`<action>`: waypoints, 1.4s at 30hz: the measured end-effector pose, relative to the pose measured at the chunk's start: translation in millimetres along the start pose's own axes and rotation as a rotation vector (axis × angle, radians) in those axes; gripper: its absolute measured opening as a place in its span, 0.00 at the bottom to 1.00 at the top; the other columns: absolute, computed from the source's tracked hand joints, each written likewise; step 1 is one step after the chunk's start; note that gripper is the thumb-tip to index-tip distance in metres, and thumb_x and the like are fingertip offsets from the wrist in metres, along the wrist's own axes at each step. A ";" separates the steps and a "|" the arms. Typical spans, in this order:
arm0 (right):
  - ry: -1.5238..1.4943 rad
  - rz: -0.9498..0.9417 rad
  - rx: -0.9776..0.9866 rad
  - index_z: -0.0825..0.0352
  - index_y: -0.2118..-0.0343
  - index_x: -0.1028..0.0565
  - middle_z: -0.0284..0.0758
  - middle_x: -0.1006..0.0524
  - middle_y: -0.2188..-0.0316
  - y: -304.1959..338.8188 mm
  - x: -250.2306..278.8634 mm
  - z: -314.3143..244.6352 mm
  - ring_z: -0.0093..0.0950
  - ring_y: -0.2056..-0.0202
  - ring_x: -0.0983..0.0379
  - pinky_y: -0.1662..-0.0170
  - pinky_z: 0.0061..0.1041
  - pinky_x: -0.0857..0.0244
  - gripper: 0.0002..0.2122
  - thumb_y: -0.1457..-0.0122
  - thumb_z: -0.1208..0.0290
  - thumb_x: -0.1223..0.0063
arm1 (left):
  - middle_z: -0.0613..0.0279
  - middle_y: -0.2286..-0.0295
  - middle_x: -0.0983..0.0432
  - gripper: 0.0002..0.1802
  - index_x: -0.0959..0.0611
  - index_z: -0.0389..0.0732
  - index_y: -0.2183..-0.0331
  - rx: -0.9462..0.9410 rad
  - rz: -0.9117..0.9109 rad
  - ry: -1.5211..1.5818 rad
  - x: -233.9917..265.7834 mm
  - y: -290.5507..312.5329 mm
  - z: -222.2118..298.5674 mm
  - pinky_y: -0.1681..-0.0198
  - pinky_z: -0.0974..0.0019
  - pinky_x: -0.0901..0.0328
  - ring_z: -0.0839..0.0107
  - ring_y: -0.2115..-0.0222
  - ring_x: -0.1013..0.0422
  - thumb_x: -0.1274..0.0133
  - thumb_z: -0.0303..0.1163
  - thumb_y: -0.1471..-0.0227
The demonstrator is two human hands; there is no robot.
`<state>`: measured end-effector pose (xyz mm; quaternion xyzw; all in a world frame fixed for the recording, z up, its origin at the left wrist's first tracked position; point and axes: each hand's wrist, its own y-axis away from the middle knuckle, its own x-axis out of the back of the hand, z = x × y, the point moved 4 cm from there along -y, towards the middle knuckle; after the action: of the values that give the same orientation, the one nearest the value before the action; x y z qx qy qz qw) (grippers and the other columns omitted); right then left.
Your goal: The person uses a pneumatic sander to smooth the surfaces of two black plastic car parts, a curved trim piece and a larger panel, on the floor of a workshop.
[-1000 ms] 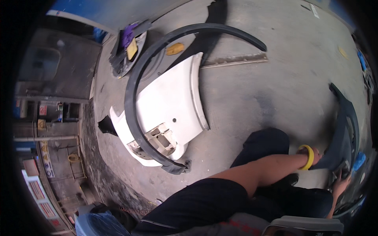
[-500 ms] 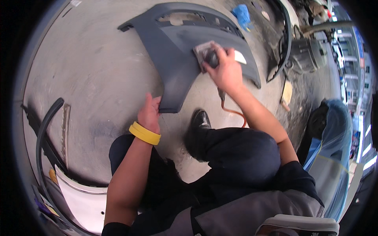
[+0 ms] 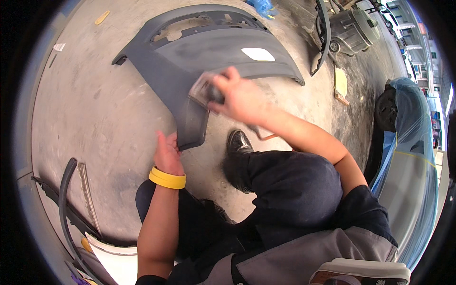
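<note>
A dark grey car bumper lies on the concrete floor in front of me, with a bright white patch on its right part. My right hand, blurred by motion, is wrapped round a palm sander. The sander's square pad sits on the bumper's near arm, and an orange hose trails from beneath my wrist. At the bumper's near end, my left hand holds the edge, its thumb up and its fingers partly hidden. A yellow band circles my left wrist.
Dark trim strips and a white panel lie at lower left. A grey wheeled machine stands at far right, near a yellow block. Blue film covers a car on the right. My shoe is near the bumper.
My right hand and the sander have moved left and nearer, down onto the bumper's near arm. The view has shifted, and my left hand stays at the bumper's end.
</note>
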<state>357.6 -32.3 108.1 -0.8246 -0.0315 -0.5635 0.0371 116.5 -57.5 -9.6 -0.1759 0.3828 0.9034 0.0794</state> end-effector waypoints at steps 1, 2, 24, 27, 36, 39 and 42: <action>0.040 0.043 -0.043 0.55 0.40 0.32 0.48 0.29 0.53 -7.9 7.0 7.6 0.50 0.64 0.21 0.61 0.42 0.23 0.33 0.49 0.60 0.32 | 0.55 0.50 0.21 0.45 0.21 0.30 0.46 -0.012 -0.033 0.003 -1.1 1.7 0.6 0.45 0.65 0.43 0.66 0.51 0.29 0.70 0.64 0.33; 0.088 0.074 -0.119 0.55 0.39 0.32 0.47 0.29 0.53 -10.8 10.6 11.9 0.49 0.64 0.21 0.60 0.42 0.23 0.33 0.49 0.59 0.31 | 0.55 0.48 0.22 0.45 0.23 0.30 0.45 0.020 0.006 -0.026 1.1 2.7 0.6 0.44 0.64 0.44 0.66 0.50 0.30 0.70 0.64 0.33; 0.026 -0.263 0.498 0.50 0.39 0.32 0.48 0.32 0.53 58.4 -23.7 -52.9 0.46 0.68 0.20 0.66 0.38 0.21 0.32 0.48 0.61 0.33 | 0.49 0.52 0.20 0.48 0.22 0.27 0.48 0.080 -0.148 0.180 0.4 -2.1 9.2 0.43 0.59 0.40 0.60 0.52 0.26 0.71 0.66 0.35; 0.006 -0.148 0.323 0.50 0.40 0.31 0.47 0.31 0.54 39.9 -12.3 -42.2 0.48 0.67 0.20 0.65 0.38 0.21 0.30 0.47 0.60 0.34 | 0.50 0.53 0.19 0.47 0.21 0.28 0.49 0.047 -0.219 0.202 1.4 -6.9 13.4 0.44 0.59 0.39 0.60 0.52 0.26 0.70 0.65 0.35; -0.018 0.016 0.206 0.51 0.41 0.31 0.47 0.30 0.56 17.5 0.1 -37.9 0.46 0.69 0.20 0.65 0.40 0.22 0.30 0.48 0.61 0.33 | 0.47 0.53 0.19 0.45 0.22 0.26 0.49 0.077 -0.303 0.224 -6.9 -7.9 14.5 0.45 0.61 0.38 0.59 0.53 0.26 0.70 0.63 0.34; -0.019 -0.214 0.444 0.48 0.39 0.31 0.44 0.32 0.50 51.1 -11.6 -59.9 0.42 0.67 0.20 0.67 0.35 0.22 0.38 0.58 0.67 0.28 | 0.46 0.52 0.20 0.45 0.22 0.26 0.48 0.074 -0.251 0.280 -9.3 -9.9 13.6 0.45 0.62 0.38 0.59 0.52 0.26 0.69 0.62 0.34; 0.021 -0.195 0.324 0.48 0.39 0.32 0.44 0.32 0.50 54.6 -12.1 -45.5 0.43 0.65 0.20 0.66 0.35 0.22 0.38 0.58 0.67 0.28 | 0.48 0.51 0.21 0.43 0.22 0.28 0.48 0.055 -0.136 0.292 -5.3 -14.9 15.9 0.45 0.62 0.39 0.60 0.51 0.27 0.67 0.61 0.34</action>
<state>316.1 -91.2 111.9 -0.7949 -0.2014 -0.5607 0.1149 121.4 -35.7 -7.2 -0.3288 0.4020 0.8500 0.0884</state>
